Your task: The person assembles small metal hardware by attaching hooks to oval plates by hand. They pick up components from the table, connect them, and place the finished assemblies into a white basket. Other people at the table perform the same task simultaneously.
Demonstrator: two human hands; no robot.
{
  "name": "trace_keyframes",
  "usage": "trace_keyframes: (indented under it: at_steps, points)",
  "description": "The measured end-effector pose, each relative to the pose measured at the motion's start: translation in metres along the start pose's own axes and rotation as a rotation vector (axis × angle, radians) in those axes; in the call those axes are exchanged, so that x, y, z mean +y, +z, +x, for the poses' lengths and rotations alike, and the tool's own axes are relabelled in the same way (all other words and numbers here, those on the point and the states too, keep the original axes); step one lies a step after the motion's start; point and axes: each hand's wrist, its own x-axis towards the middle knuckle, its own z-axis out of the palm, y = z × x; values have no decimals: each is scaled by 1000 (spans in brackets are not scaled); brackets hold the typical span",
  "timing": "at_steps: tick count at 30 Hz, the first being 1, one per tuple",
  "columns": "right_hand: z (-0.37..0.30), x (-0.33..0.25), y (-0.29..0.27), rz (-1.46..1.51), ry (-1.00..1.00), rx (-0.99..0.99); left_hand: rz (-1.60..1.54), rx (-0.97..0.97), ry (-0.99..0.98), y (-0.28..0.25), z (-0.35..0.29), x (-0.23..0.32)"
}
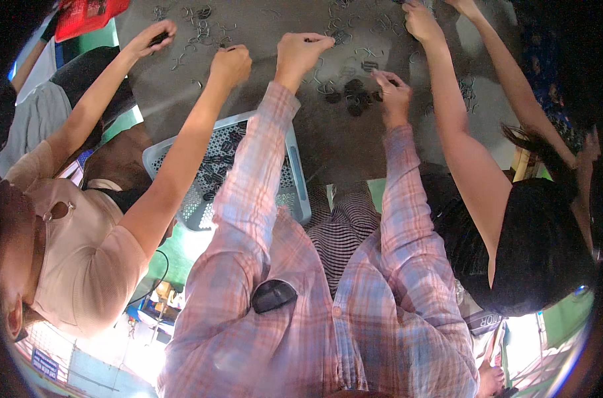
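Note:
My left hand (pixel 300 58) is closed in a pinch above the grey tabletop (pixel 275 86), beside a small heap of dark pieces (pixel 341 36). What sits between its fingertips is too small to make out. My right hand (pixel 394 96) has its fingers curled together, with a bit of something dark showing at them. Just past its fingertips lies a small black ribbed piece (pixel 369 66). A cluster of dark rounded pieces (pixel 357 96) rests on the table left of the right hand. Thin curved dark pieces (pixel 325 85) lie scattered between my hands.
A grey-blue plastic basket (pixel 301 179) holding black pieces stands below my left forearm. Co-workers' hands (pixel 232 65) reach over the table from the left, and another person's hand (pixel 422 23) from the right. A red basket (pixel 89 23) is at the far left.

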Motion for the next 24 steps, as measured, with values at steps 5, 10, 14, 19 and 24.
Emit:
trace_keyframes:
  at_steps: [5,10,14,19,24]
  points:
    - [-18,-24,2,123,244,-23,-94,37,62,-27,-56,11]
    - [-77,-67,17,-52,-64,-306,57,66,-31,-66,-157,11]
    - [-165,-102,56,-217,-182,-664,420,149,-98,-95,-217,-55]
    - [-153,-77,71,-305,-687,-323,516,236,158,-93,-201,-46]
    - [-65,19,18,-636,-335,169,466,-34,380,30,-105,-50]
